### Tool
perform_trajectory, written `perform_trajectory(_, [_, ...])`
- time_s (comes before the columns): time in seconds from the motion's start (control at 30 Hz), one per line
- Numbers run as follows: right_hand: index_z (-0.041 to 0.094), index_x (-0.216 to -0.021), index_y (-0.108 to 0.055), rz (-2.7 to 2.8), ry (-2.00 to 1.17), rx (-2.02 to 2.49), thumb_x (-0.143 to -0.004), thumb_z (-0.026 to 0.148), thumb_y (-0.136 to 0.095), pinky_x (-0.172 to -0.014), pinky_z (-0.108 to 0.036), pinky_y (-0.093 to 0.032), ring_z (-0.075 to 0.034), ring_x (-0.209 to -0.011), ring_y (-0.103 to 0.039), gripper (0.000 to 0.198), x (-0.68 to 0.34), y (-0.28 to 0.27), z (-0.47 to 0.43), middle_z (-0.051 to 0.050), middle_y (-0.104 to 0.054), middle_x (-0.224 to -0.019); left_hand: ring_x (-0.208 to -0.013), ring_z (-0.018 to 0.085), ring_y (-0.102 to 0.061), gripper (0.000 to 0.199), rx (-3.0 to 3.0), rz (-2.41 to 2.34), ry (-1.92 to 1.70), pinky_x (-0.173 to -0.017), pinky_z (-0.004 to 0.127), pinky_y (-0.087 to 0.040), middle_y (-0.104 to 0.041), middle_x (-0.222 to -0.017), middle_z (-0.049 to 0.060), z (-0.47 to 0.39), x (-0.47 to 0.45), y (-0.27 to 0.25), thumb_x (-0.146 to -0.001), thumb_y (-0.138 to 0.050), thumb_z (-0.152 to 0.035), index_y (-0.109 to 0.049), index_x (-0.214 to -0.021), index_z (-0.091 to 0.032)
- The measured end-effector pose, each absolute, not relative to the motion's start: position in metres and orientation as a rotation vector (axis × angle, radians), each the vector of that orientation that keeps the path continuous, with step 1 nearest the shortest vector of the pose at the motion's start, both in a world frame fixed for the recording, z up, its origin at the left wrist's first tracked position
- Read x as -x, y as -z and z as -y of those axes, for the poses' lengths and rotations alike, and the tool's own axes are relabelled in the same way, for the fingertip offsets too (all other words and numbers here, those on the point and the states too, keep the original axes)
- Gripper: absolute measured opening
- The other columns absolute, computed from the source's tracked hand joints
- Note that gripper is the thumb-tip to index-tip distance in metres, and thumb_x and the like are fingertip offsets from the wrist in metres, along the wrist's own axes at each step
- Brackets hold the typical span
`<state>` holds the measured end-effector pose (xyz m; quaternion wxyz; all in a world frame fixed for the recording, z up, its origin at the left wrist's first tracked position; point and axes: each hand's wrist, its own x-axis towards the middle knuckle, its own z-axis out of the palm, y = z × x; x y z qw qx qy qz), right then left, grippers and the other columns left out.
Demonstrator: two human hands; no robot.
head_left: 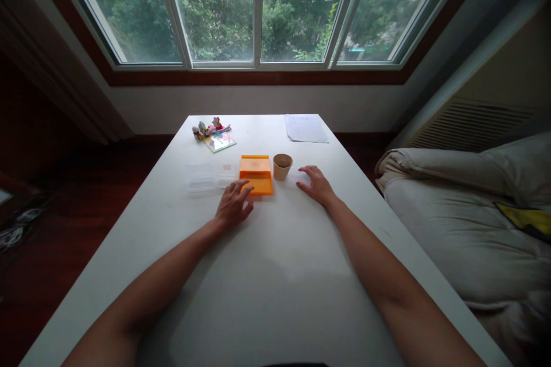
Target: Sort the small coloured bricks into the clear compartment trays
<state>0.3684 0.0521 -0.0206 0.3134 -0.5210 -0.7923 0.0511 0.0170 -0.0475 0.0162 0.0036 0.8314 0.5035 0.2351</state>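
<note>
Centrally in the head view, an orange case (255, 167) lies open beside a paper cup (282, 171) with something dark inside; transparent boxes (203, 186) lie left. The left hand (233, 204), loosely spread, overlaps the case's near-left corner; the right hand (317, 184) curves by a clear plastic piece (294, 176), any hold impossible to tell. White tabletop (275, 281) stretches between the forearms (167, 272); a sofa (430, 229) flanks its right edge, windows (297, 11) beyond.

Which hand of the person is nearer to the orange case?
Left. The left hand is at the near left corner of the orange case; the right hand is farther off, to its right, past the brown cup.
</note>
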Motion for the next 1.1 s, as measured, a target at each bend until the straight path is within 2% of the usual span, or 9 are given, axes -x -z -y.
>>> perform_trajectory(0.13, [0.023, -0.131, -0.056, 2.081, -0.063, 1.431, -0.085, 0.038, -0.064, -0.103, -0.048, -0.047, -0.031, -0.121, -0.051, 0.050, -0.362, 0.021, -0.044, -0.012, -0.054, -0.131, -0.130, 0.027, -0.048, 0.036, -2.693, -1.247, -0.581, -0.110, 0.045, -0.041, -0.054, -0.141, 0.010, 0.070, -0.049, -0.014, -0.093, -0.052, -0.026, -0.061, -0.127, -0.023])
perform_trajectory(0.2, [0.021, -0.132, -0.055, 2.088, -0.036, 1.457, -0.085, 0.037, -0.064, -0.102, -0.048, -0.048, -0.031, -0.121, -0.050, 0.050, -0.360, 0.020, -0.041, -0.012, -0.054, -0.131, -0.130, 0.027, -0.049, 0.038, -2.730, -1.035, -0.483, -0.112, 0.045, -0.040, -0.054, -0.142, 0.011, 0.086, -0.068, -0.012, -0.093, -0.053, -0.030, -0.061, -0.129, -0.023])
perform_trajectory(0.33, [0.020, -0.131, -0.055, 2.103, 0.015, 1.473, -0.086, 0.034, -0.062, -0.103, -0.048, -0.047, -0.031, -0.120, -0.050, 0.048, -0.359, 0.018, -0.038, -0.013, -0.056, -0.129, -0.146, 0.034, -0.032, 0.069, -2.794, -0.663, -0.330, -0.120, 0.056, -0.024, -0.038, -0.158, 0.016, 0.136, -0.111, -0.011, -0.093, -0.052, -0.055, -0.042, -0.151, -0.019])
perform_trajectory(0.43, [0.020, -0.132, -0.054, 2.103, 0.033, 1.496, -0.087, 0.035, -0.062, -0.101, -0.048, -0.047, -0.031, -0.120, -0.050, 0.048, -0.359, 0.017, -0.037, -0.013, -0.056, -0.130, -0.151, 0.033, -0.024, 0.074, -2.855, -0.295, -0.254, -0.122, 0.057, -0.021, -0.030, -0.162, 0.015, 0.189, -0.146, -0.015, -0.093, -0.046, -0.062, -0.039, -0.153, -0.018])
perform_trajectory(0.5, [0.020, -0.132, -0.054, 2.103, 0.035, 1.511, -0.087, 0.036, -0.062, -0.101, -0.047, -0.048, -0.031, -0.119, -0.050, 0.048, -0.359, 0.018, -0.036, -0.013, -0.055, -0.130, -0.152, 0.025, -0.025, 0.052, -2.910, 0.072, -0.215, -0.123, 0.049, -0.024, -0.036, -0.161, 0.003, 0.222, -0.171, -0.019, -0.096, -0.046, -0.050, -0.054, -0.143, -0.030])
perform_trajectory(0.57, [0.020, -0.132, -0.054, 2.104, 0.036, 1.519, -0.088, 0.036, -0.062, -0.100, -0.047, -0.048, -0.031, -0.119, -0.050, 0.048, -0.359, 0.018, -0.036, -0.013, -0.055, -0.130, -0.147, 0.015, -0.035, 0.033, -2.841, 0.586, -0.161, -0.118, 0.035, -0.032, -0.052, -0.148, -0.010, 0.243, -0.191, -0.023, -0.095, -0.049, -0.035, -0.070, -0.120, -0.043])
perform_trajectory(0.63, [0.020, -0.132, -0.055, 2.104, 0.035, 1.519, -0.088, 0.036, -0.062, -0.100, -0.047, -0.048, -0.031, -0.118, -0.050, 0.048, -0.359, 0.018, -0.036, -0.013, -0.055, -0.130, -0.136, 0.014, -0.050, 0.031, -2.754, 0.807, -0.209, -0.111, 0.026, -0.039, -0.064, -0.134, -0.006, 0.250, -0.203, -0.025, -0.095, -0.048, -0.033, -0.077, -0.103, -0.040])
perform_trajectory(0.87, [0.020, -0.130, -0.056, 1.967, 0.039, 1.522, -0.088, 0.044, -0.063, -0.100, -0.046, -0.048, -0.031, -0.115, -0.053, 0.049, -0.364, 0.018, -0.038, -0.013, -0.057, -0.124, -0.114, 0.020, -0.061, 0.021, -2.678, 0.181, -0.463, -0.108, 0.033, -0.041, -0.072, -0.112, 0.005, 0.201, -0.182, -0.033, -0.096, -0.054, -0.039, -0.070, -0.094, -0.026])
perform_trajectory(1.1, [0.022, -0.126, -0.054, 1.694, -0.005, 1.479, -0.091, 0.053, -0.055, -0.092, -0.043, -0.053, -0.028, -0.104, -0.060, 0.046, -0.373, 0.002, -0.028, -0.012, -0.056, -0.118, -0.086, 0.016, -0.062, 0.012, -2.328, -0.674, -0.757, -0.081, 0.029, -0.049, -0.069, -0.090, 0.006, 0.120, -0.127, -0.047, -0.093, -0.057, -0.027, -0.065, -0.088, -0.020])
